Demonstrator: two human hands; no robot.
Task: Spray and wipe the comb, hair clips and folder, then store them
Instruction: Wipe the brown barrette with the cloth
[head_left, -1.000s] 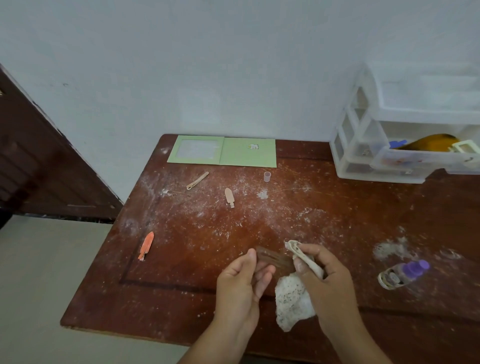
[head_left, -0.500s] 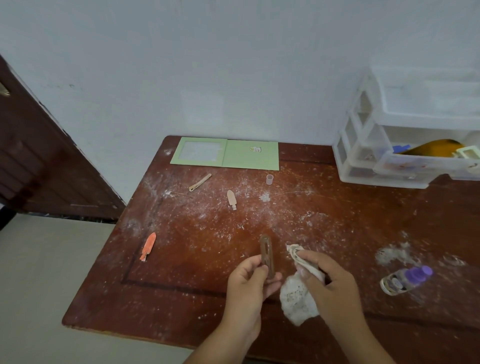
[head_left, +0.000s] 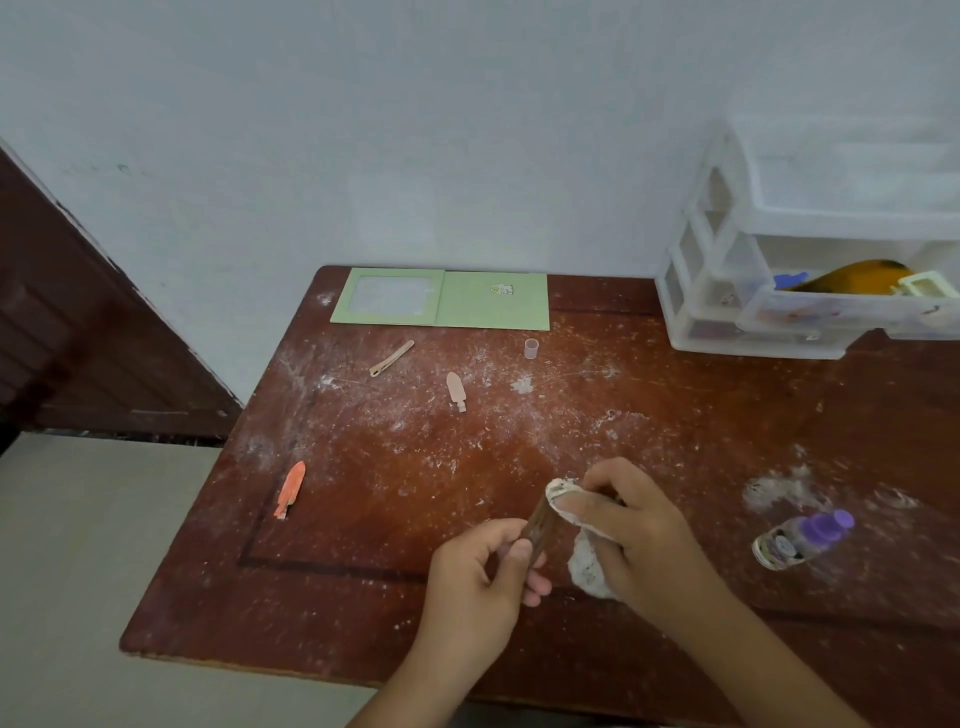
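Observation:
My left hand (head_left: 480, 571) pinches a small brown comb (head_left: 540, 522) by its lower end, tilted up to the right. My right hand (head_left: 631, 525) grips a white cloth (head_left: 584, 569), with one cloth-covered finger pressed against the comb's upper end. On the dusty table lie an orange hair clip (head_left: 290, 488) at the left, a beige clip (head_left: 455, 391) in the middle and a thin tan clip (head_left: 391, 358) further back. A green folder (head_left: 467, 306) lies open at the table's far edge. A spray bottle with a purple cap (head_left: 802, 532) lies on its side at the right.
A clear plastic drawer unit (head_left: 727, 291) stands at the back right, one drawer pulled out with an orange item inside. A small clear cap (head_left: 530, 348) stands near the folder. White powder is scattered over the red-brown table (head_left: 363, 597). A wall lies behind; the floor drops off left.
The left hand turned the comb from flat to upright, then tilted it right. The right hand brought the cloth back onto the comb's upper end.

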